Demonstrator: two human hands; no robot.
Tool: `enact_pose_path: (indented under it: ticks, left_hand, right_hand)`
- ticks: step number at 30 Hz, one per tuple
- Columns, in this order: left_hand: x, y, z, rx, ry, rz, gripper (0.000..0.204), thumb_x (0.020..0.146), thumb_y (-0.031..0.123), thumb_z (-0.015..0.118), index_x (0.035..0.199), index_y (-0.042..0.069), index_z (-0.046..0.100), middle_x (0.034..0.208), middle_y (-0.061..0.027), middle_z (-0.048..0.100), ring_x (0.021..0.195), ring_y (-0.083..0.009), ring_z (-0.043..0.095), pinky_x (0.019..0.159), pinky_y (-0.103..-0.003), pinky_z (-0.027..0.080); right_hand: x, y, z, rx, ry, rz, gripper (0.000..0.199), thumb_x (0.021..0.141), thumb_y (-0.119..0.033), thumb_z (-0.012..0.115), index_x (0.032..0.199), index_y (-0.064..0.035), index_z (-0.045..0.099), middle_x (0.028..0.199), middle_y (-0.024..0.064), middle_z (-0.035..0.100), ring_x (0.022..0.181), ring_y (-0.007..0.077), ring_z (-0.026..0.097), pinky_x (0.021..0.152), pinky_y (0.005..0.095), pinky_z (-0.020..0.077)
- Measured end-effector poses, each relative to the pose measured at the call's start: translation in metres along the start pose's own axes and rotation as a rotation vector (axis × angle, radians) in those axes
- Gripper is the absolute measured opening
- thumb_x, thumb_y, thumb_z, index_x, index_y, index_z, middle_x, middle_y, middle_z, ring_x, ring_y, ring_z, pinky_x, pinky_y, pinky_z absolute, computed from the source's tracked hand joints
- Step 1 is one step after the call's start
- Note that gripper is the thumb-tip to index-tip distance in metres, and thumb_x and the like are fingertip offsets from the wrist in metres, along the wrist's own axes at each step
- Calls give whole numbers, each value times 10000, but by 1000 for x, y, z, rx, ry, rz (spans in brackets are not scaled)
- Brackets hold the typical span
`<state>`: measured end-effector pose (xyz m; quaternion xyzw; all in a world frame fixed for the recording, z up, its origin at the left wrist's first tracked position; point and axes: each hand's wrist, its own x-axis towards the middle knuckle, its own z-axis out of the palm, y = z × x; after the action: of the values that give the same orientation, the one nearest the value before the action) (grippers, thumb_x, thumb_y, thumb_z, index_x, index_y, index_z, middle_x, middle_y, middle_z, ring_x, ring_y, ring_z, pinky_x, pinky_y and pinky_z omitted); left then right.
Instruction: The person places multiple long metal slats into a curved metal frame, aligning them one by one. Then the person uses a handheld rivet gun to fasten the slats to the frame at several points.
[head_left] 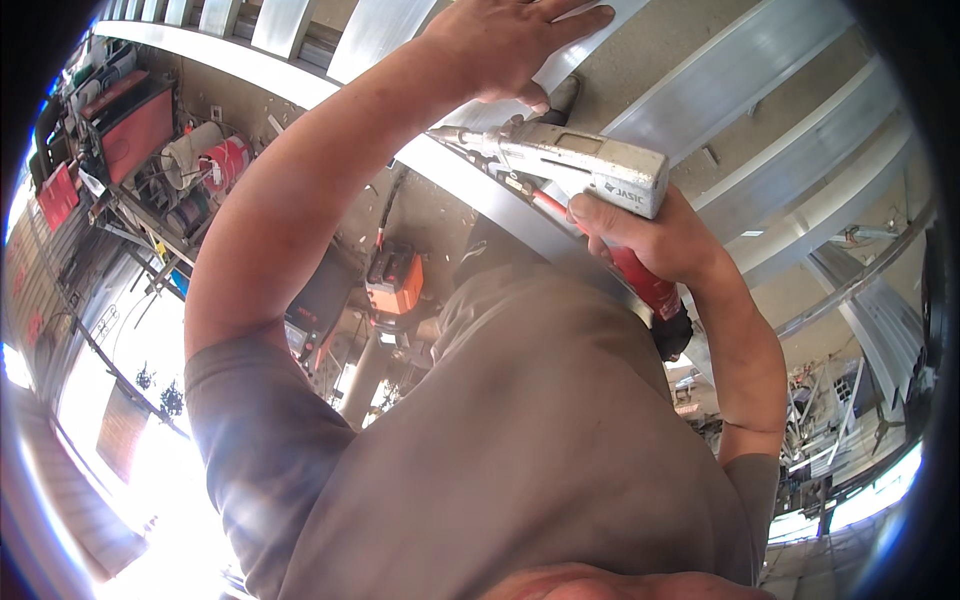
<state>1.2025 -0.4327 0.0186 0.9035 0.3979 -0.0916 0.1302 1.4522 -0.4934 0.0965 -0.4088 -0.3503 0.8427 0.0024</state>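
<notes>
My right hand (655,235) is wrapped round the red handle of a handheld welding gun (580,160), a scuffed white body with a narrow metal nozzle. The nozzle points left, close to the edge of a long silvery metal beam (490,205); I cannot tell whether its tip touches. Farther off, my left hand (500,45) is open with its fingers spread, over the flat metal slats (590,45). Whether the palm presses on the metal is hidden. A dark cable grip shows below the gun's handle.
Parallel slats (735,80) of the metal frame reach across the top and right. An orange and black machine (395,285) stands on the floor at the left of my body. A cluttered rack with a red panel (135,130) and spools is at the far left. Metal strips (875,320) lie at the right.
</notes>
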Motion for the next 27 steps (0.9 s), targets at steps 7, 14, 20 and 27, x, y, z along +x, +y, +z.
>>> enact_pose_path:
  ticks: [7,14,20,27]
  left_hand:
    - [0,2,-2,17,88,-10,1201,715,646,843,1665,156,295,1742,-107,247,1613,-323,202,1310,-544,168]
    - [0,1,-12,-84,-66,-29,1219,719,674,827,1677,171,265,1753,-93,218,1622,-314,171,1313,-551,146]
    - [-1,2,-16,-71,-94,-26,1222,742,699,803,1687,172,233,1764,-87,183,1630,-304,138,1321,-548,120]
    - [2,2,-11,-80,-127,-39,1237,756,715,788,1697,174,193,1775,-81,139,1638,-290,86,1330,-540,83]
  right_hand:
    - [9,8,-2,-20,-21,2,364,1006,-286,718,1258,-28,671,1019,20,730,711,96,620,622,277,517]
    - [11,7,-1,-16,-23,-13,365,1008,-278,720,1266,-24,672,985,32,713,715,107,618,637,280,513]
    - [11,8,0,-32,-24,-13,350,1010,-283,717,1247,-27,690,973,21,722,710,93,613,624,270,510]
    - [11,7,0,-35,-28,-20,361,1009,-290,715,1252,-24,685,978,24,724,710,96,612,622,270,508]
